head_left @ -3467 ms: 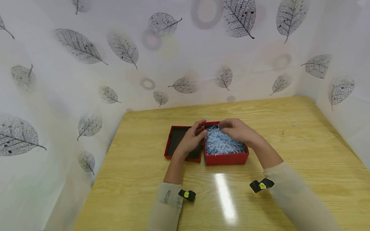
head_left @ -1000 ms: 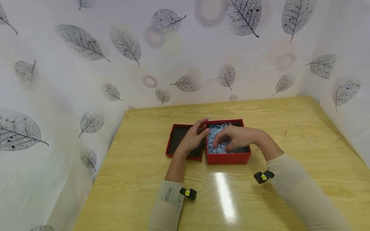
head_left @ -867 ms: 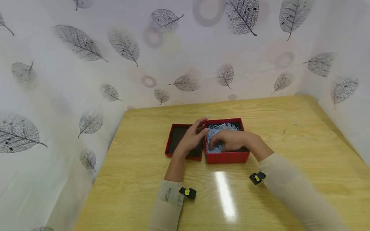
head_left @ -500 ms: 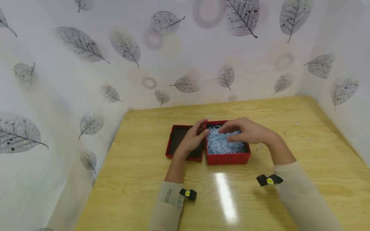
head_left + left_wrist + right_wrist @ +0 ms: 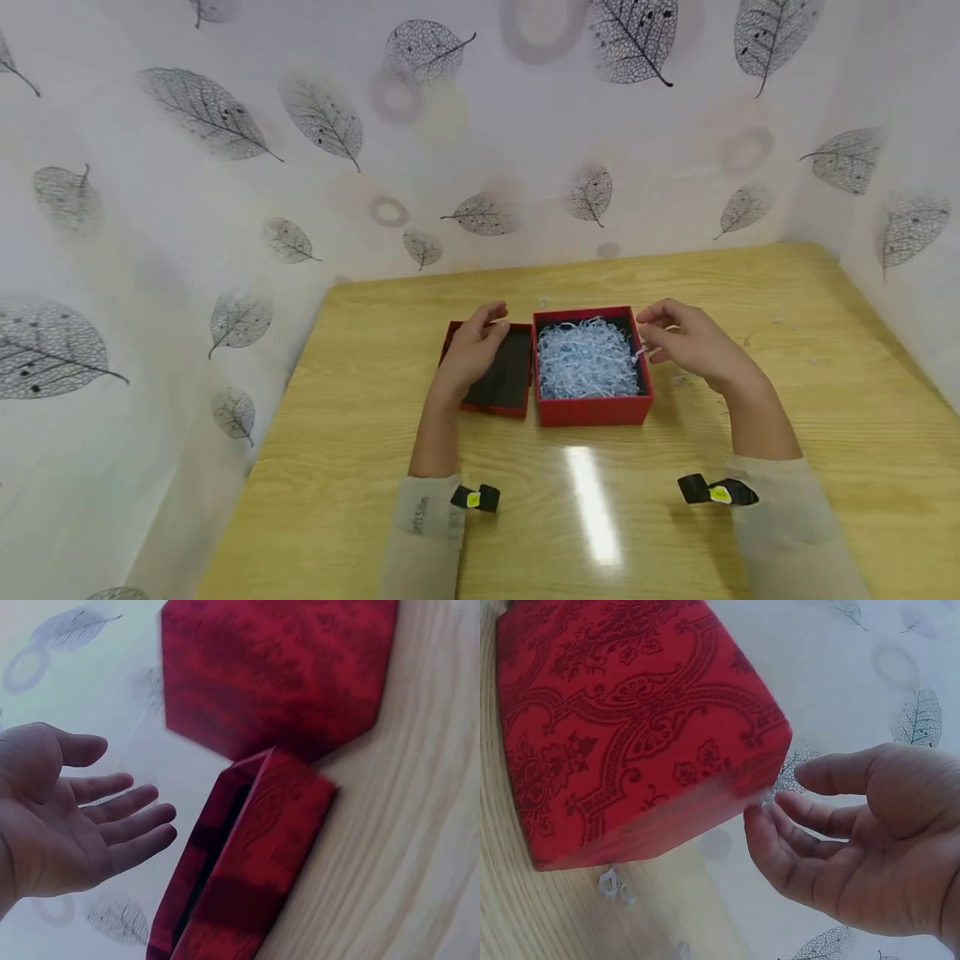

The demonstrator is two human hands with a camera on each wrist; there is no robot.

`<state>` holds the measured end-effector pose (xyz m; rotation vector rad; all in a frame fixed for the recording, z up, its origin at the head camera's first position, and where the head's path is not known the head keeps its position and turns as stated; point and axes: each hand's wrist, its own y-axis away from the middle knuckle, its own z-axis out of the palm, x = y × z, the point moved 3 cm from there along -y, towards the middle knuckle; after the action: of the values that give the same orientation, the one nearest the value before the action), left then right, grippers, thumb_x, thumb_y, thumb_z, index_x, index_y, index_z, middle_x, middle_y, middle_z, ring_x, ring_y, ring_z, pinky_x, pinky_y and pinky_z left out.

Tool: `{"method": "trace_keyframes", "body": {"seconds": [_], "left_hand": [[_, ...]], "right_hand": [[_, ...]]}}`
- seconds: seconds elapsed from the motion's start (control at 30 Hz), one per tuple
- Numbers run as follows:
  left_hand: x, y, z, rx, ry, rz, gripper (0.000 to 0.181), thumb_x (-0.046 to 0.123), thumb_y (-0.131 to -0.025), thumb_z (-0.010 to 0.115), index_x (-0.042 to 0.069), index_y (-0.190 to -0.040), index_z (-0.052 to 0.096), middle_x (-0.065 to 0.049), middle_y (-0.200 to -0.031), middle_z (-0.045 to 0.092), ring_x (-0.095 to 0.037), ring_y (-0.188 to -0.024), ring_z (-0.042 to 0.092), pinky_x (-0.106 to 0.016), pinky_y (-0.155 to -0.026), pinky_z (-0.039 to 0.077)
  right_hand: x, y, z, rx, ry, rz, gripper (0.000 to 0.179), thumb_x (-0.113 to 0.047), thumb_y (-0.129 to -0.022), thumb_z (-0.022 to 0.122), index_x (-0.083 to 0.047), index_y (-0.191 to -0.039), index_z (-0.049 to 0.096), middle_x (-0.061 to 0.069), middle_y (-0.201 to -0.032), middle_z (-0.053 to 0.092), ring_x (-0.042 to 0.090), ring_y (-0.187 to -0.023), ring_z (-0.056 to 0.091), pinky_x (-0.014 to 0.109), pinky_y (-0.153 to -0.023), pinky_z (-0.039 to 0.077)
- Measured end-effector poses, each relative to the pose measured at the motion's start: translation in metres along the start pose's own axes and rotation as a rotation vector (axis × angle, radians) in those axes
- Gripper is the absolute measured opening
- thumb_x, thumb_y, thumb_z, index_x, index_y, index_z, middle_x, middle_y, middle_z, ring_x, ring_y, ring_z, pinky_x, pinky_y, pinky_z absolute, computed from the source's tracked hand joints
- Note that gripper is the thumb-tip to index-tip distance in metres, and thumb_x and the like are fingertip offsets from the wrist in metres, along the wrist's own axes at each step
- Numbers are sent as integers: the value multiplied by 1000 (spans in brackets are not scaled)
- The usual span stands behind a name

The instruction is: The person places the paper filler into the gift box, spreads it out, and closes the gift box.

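Note:
A red box (image 5: 596, 412) with a dark inside stands on the table, filled with pale blue shredded paper (image 5: 588, 358). Left of it lies its shallow red lid (image 5: 504, 379), dark inside facing up. My left hand (image 5: 469, 354) hovers over the lid's left part, holding nothing; the left wrist view shows its fingers extended and apart from the lid. At the box's right rim is my right hand (image 5: 697, 343), fingers loosely bent, thumb apart from them. A small pale paper shred (image 5: 767, 796) sticks out at the rim, right by the fingertips.
The wooden table (image 5: 337, 467) carries stray paper shreds (image 5: 609, 883) right of the box, with a few more scraps farther right. A white leaf-printed sheet (image 5: 495, 117) hangs behind the table and along both sides.
My right hand went into the box, moved over the paper, then out to the right rim. The paper now lies evenly spread. My left hand has left the box's left rim, moving left.

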<state>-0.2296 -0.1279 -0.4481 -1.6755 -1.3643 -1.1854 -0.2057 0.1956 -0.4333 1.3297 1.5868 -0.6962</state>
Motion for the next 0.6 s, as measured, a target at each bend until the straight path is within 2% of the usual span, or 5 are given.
{"method": "trace_keyframes", "body": {"seconds": [0.1,0.23,0.33,0.47,0.6], "left_hand": [[3,-3,13,-52,-35,-14,46,28,-114,51,14,-158,48,-7,-155,53,-29,-145,50,-48,-118,44],[5,-4,24,-68,-74,-26,44,24,-114,50,15,-157,50,-7,-151,56,-28,-141,52,-48,-115,46],[5,-5,28,-65,-17,-40,42,19,-113,52,15,-155,52,-9,-149,56,-29,-130,61,-49,-105,55],[6,-4,31,-75,76,-68,44,13,-112,54,13,-155,51,-11,-147,56,-28,-113,68,-42,-87,63],[9,0,32,-80,51,-95,45,15,-111,56,13,-156,50,-11,-150,56,-25,-106,70,-38,-80,65]], "right_hand": [[-1,1,-3,-27,-34,22,39,-19,-114,49,12,-137,51,29,-124,60,34,-103,67,45,-90,63],[-10,3,-3,-38,-48,31,38,-18,-114,49,14,-134,54,27,-116,62,28,-95,67,38,-86,63],[-18,5,-1,-54,-76,17,38,-19,-113,52,14,-131,56,26,-113,64,29,-93,70,34,-84,63],[-23,6,1,-73,-99,-3,39,-20,-113,54,14,-132,56,27,-116,66,32,-99,71,34,-87,62],[-20,6,1,-18,-8,-4,35,-18,-111,58,10,-131,58,26,-117,66,33,-98,71,33,-83,62]]}}
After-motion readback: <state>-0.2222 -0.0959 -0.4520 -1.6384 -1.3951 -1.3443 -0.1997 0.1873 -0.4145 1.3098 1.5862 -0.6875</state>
